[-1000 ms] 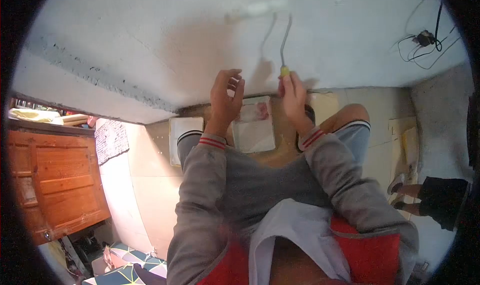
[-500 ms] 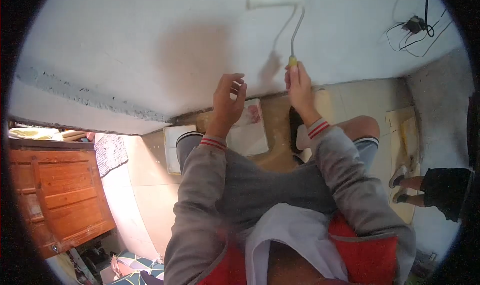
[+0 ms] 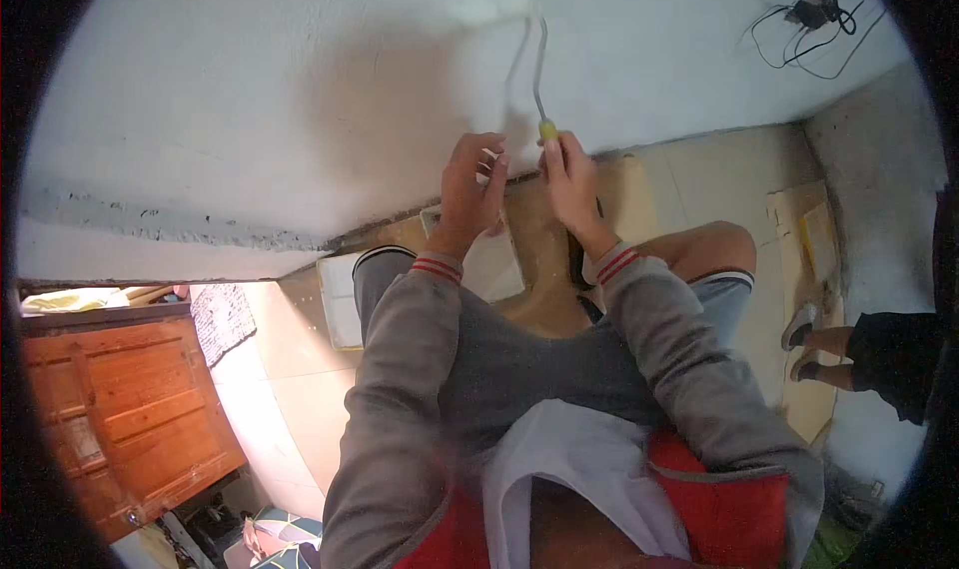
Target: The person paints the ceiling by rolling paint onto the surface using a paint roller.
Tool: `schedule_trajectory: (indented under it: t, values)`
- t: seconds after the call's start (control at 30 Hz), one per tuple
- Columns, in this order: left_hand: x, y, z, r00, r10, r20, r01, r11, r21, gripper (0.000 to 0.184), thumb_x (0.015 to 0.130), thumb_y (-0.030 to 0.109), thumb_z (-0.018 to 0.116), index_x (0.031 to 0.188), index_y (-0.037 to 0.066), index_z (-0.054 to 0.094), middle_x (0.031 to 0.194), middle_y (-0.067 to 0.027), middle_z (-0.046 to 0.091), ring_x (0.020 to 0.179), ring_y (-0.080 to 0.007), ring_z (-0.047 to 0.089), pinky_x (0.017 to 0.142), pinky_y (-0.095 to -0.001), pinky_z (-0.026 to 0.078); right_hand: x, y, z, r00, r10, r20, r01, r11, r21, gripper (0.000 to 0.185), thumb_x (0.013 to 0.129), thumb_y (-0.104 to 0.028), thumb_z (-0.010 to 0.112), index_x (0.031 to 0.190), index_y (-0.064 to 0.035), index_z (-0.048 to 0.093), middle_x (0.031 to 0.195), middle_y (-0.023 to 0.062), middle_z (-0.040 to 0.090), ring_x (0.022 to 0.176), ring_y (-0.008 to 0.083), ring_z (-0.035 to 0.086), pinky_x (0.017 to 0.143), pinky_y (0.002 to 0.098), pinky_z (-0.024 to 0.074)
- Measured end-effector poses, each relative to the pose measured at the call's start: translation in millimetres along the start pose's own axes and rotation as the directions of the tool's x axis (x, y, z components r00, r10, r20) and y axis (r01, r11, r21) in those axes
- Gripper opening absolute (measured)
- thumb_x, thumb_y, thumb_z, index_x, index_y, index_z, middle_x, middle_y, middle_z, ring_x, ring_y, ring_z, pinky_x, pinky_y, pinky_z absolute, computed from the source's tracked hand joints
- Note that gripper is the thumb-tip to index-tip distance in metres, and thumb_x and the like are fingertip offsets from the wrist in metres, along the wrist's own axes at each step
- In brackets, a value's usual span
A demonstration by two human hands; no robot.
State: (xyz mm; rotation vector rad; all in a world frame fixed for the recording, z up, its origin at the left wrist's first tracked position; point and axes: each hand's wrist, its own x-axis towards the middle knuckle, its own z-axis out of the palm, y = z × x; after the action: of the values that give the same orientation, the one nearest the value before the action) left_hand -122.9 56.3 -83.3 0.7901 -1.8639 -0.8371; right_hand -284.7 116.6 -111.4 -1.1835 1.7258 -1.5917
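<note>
My right hand [image 3: 571, 184] is wrapped round the yellow-green handle of a paint roller [image 3: 539, 74]. Its bent metal rod reaches up the white wall [image 3: 400, 29], and the pale roller head is blurred against the paint. Left of it, my left hand [image 3: 474, 187] hangs near the wall with fingers loosely curled and apart, nothing visible in them. Below that hand, partly covered by it, lies a white tray [image 3: 499, 264] on the brown floor covering between my knees.
A second white container [image 3: 342, 304] stands by my left knee. Loose wires hang from a dark wall box [image 3: 811, 9] at upper right. A person's legs [image 3: 829, 345] show at the right. A wooden cabinet [image 3: 135, 394] stands at lower left.
My right hand and the roller have moved left in view, closer to my left hand. The left hand has shifted slightly right. The view has tilted a little.
</note>
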Motion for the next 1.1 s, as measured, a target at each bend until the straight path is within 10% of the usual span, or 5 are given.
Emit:
schedule_trajectory:
  t: [0.4,0.6,0.67,1.1]
  values:
    - [0,3,4,1.0,0.009,-0.022,-0.011,0.997,-0.079,0.024,0.096,0.0,0.066,0.118,0.005,0.063,0.103,-0.0094,0.064,0.078,-0.0162,0.065,0.069,-0.0305,0.056,28,-94,12,0.992,-0.115,0.045,0.105,0.977,0.184,0.034,0.109,-0.03,0.053,0.101,0.0019,0.062,0.067,0.0068,0.061,0.057,0.0119,0.059,0.054,0.0323,0.0485]
    - [-1,3,-6,0.998,0.011,-0.062,-0.014,0.999,-0.046,0.021,0.096,-0.002,0.066,0.117,0.003,0.064,0.099,-0.0058,0.065,0.078,-0.0115,0.063,0.069,-0.0276,0.055,-16,11,27,0.997,-0.051,0.057,0.057,0.993,-0.1,0.033,0.11,-0.03,0.047,0.103,0.0007,0.057,0.072,0.0203,0.062,0.067,0.0436,0.064,0.062,0.0474,0.0492]
    - [1,3,-9,0.997,0.009,-0.077,-0.013,0.999,-0.049,0.021,0.096,-0.002,0.066,0.116,0.003,0.065,0.099,-0.0053,0.065,0.077,-0.0112,0.063,0.069,-0.0274,0.054,-28,54,32,0.997,-0.066,0.046,0.07,0.992,-0.1,0.032,0.111,-0.028,0.046,0.097,-0.0016,0.058,0.064,0.0036,0.052,0.056,0.0125,0.051,0.052,0.0324,0.0417]
    - [4,7,-11,0.989,0.04,-0.141,-0.048,0.997,-0.053,0.018,0.095,0.001,0.065,0.113,0.003,0.064,0.104,-0.0097,0.064,0.074,-0.0181,0.063,0.066,-0.0313,0.054,-60,21,9,0.995,0.094,0.044,-0.095,0.995,0.028,0.037,0.111,-0.031,0.048,0.087,-0.0058,0.06,0.065,-0.002,0.051,0.052,0.0094,0.049,0.048,0.0287,0.0394]
